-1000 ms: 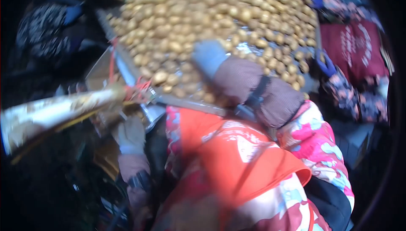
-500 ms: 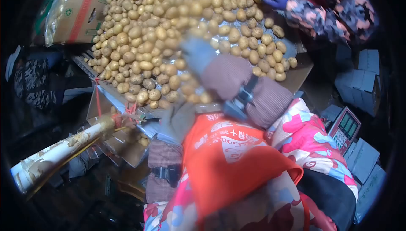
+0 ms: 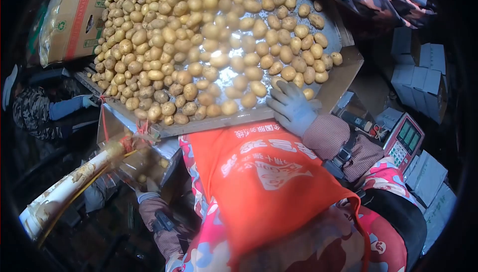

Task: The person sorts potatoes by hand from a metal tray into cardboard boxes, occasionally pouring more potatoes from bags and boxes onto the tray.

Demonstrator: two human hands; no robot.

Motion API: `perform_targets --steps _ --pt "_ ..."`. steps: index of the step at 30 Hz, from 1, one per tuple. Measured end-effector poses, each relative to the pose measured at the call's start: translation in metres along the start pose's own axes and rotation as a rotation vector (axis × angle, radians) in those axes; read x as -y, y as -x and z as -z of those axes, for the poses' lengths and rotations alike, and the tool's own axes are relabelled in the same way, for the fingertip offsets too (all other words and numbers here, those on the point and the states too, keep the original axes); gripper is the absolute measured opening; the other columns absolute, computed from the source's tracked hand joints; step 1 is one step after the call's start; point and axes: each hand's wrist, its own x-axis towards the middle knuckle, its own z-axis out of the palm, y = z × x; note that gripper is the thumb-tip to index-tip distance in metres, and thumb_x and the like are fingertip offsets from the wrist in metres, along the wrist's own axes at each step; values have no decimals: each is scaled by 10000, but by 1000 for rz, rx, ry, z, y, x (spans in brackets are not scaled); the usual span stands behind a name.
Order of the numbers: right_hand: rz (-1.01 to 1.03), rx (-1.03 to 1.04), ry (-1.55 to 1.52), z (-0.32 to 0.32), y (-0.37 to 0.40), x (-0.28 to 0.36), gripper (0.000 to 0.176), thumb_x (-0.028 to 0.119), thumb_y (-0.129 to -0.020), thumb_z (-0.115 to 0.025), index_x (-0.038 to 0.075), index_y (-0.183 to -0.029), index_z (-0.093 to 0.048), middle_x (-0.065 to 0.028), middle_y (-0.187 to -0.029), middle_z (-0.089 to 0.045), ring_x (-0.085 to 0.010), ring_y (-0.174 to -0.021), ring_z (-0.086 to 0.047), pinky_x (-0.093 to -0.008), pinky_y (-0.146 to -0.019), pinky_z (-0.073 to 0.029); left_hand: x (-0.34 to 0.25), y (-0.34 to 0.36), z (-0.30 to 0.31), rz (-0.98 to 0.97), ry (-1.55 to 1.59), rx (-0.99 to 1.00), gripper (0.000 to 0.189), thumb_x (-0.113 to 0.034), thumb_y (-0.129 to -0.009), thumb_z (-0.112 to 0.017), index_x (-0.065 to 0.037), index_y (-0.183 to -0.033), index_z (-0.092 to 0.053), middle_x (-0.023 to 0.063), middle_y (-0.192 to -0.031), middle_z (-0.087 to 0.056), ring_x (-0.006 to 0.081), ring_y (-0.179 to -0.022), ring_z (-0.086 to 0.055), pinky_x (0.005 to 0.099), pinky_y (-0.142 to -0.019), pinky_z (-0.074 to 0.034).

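A wide sorting table point(image 3: 224, 121) carries a heap of potatoes point(image 3: 164, 38). My right hand point(image 3: 294, 108), in a grey-blue glove, lies open at the table's front edge. Its fingers are stretched over the rim, and the fingertips touch a potato point(image 3: 277, 81) near the right corner. Below the table's left front corner, my left hand point(image 3: 148, 188), gloved too, is closed at the lower edge of a cardboard box point(image 3: 172, 170). A few potatoes show inside that box. The box partly hides the left fingers.
A banana carton point(image 3: 74, 23) stands at the back left. A taped white pole point(image 3: 74, 177) juts out at the left, tied with red string. On the right are a red-framed scale point(image 3: 406, 142) and stacked boxes point(image 3: 423, 80). Two other people are at left and top right.
My right hand has come back from among the potatoes to the front edge. My left hand has left the table edge and moved down to the box. The view has shifted slightly.
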Motion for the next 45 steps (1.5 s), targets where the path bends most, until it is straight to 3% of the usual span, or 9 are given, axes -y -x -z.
perform_targets --steps 5,12,15,18,26,29,33,35,45 --pt "-274 97 -102 5 22 -8 317 133 -801 -677 61 -1110 -671 -150 -1087 -666 -357 -1073 -628 -487 -862 -513 8 93 -44 337 207 735 510 -359 -1018 -606 -84 -1439 -516 165 -1448 -565 281 -1210 -641 375 -895 -627" --pt "-773 -130 266 43 90 -86 253 60 -838 -659 52 -1088 -697 -176 -1039 -708 -387 -923 -672 -468 -836 -544 64 173 -155 553 -88 918 477 -392 -1063 -531 -24 -1364 -570 163 -1160 -727 211 -905 -723 312 -751 -620" --pt "-486 -280 250 56 46 -70 284 61 -820 -675 50 -1102 -700 -173 -1069 -712 -385 -989 -670 -477 -887 -542 75 186 -191 568 -167 1042 484 -390 -1068 -520 -11 -1365 -563 154 -1156 -727 203 -842 -719 289 -713 -608" --pt "-116 -270 81 18 -1 -46 315 74 -799 -689 45 -1113 -686 -183 -1088 -692 -405 -1031 -657 -490 -922 -531 76 213 -229 538 -328 1054 505 -402 -1070 -511 2 -1371 -554 154 -1164 -724 202 -817 -722 267 -692 -602" --pt "-531 -155 48 36 -5 -87 258 116 -819 -703 115 -1076 -722 -117 -982 -711 -340 -951 -658 -474 -844 -507 81 207 -245 330 -432 904 562 -456 -1072 -437 -15 -1405 -540 162 -1179 -720 208 -830 -710 301 -669 -581" --pt "-254 -425 227 37 -70 -129 298 125 -827 -682 124 -1121 -726 -135 -1084 -689 -340 -1062 -654 -455 -902 -519 88 195 -249 298 -542 893 629 -509 -1055 -415 -7 -1419 -524 169 -1200 -711 234 -853 -705 351 -674 -529" --pt "-554 77 172 23 -132 -161 389 146 -847 -661 150 -1235 -685 -157 -1193 -642 -349 -1161 -632 -463 -968 -517 75 219 -253 317 -519 828 608 -510 -1062 -437 -19 -1402 -551 162 -1180 -716 191 -686 -705 260 -489 -550" --pt "-660 258 253 43 -153 -149 432 156 -854 -656 164 -1286 -659 -165 -1227 -623 -351 -1182 -627 -465 -979 -518 71 217 -254 314 -550 860 639 -527 -1053 -408 -17 -1424 -510 177 -1242 -688 243 -801 -677 359 -684 -499" --pt "-450 235 397 28 -144 -166 372 126 -894 -622 154 -1264 -606 -168 -1230 -607 -368 -1124 -641 -469 -938 -533 75 202 -251 453 -448 888 623 -505 -1070 -420 -13 -1443 -497 179 -1200 -706 243 -751 -727 320 -560 -589"
